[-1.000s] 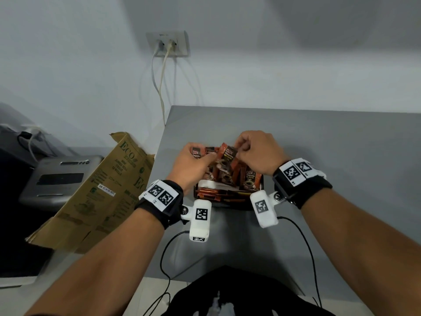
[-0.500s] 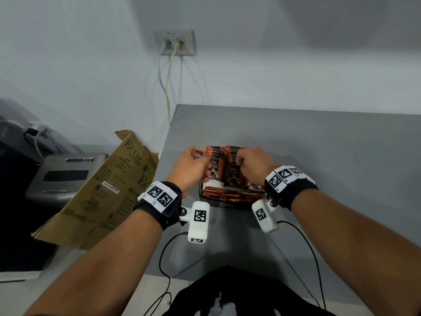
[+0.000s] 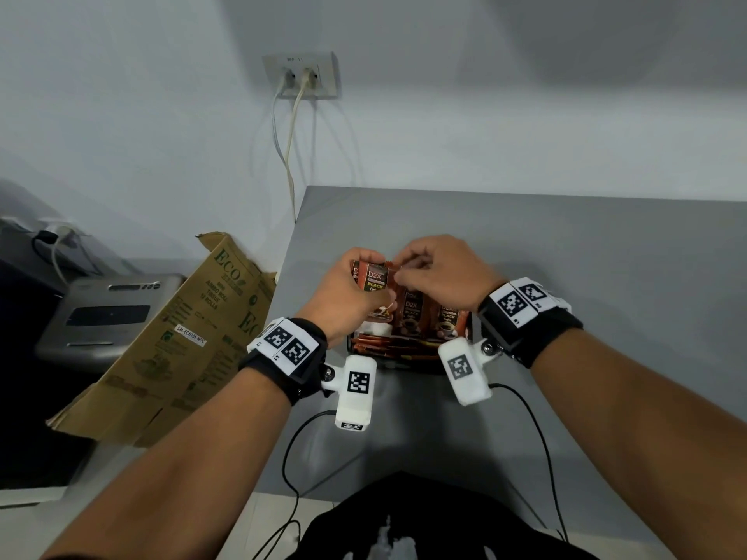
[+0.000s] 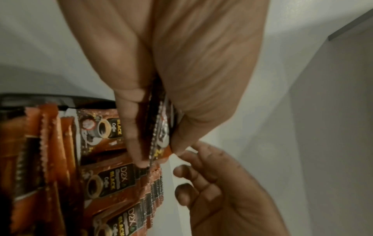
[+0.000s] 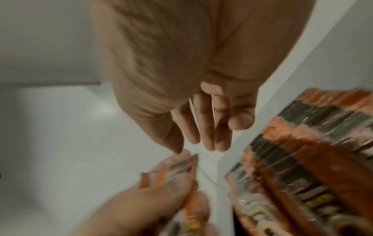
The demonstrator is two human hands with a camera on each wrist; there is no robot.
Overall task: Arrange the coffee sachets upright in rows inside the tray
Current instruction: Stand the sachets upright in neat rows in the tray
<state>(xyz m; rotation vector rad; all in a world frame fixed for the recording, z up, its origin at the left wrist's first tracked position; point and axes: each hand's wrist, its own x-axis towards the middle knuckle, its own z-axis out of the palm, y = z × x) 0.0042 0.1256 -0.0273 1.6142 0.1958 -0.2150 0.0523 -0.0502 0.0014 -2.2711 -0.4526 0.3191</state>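
A black tray [image 3: 408, 364] sits near the table's front edge. Orange-and-black coffee sachets [image 3: 412, 315] stand upright in it, and more lie flat along its front [image 3: 384, 344]. My left hand [image 3: 364, 291] grips a small stack of sachets [image 3: 375, 274] over the tray's left side, seen edge-on in the left wrist view [image 4: 159, 137] between thumb and fingers. My right hand [image 3: 404, 268] hovers beside that stack with loosely curled fingers. Its thumb tip [image 5: 178, 150] touches the stack's top corner [image 5: 190, 160] and holds nothing.
A folded brown cardboard box [image 3: 182, 341] leans off the table's left edge, beside a grey appliance [image 3: 105, 313]. Two cords hang from a wall socket [image 3: 301, 76] behind the table. Wrist-camera cables [image 3: 525, 418] trail over the grey tabletop [image 3: 586, 256], bare to the right.
A second ago my right hand pinched one sachet, then pushed it down among the upright ones. It has now come back up, empty, to the stack in my left hand.
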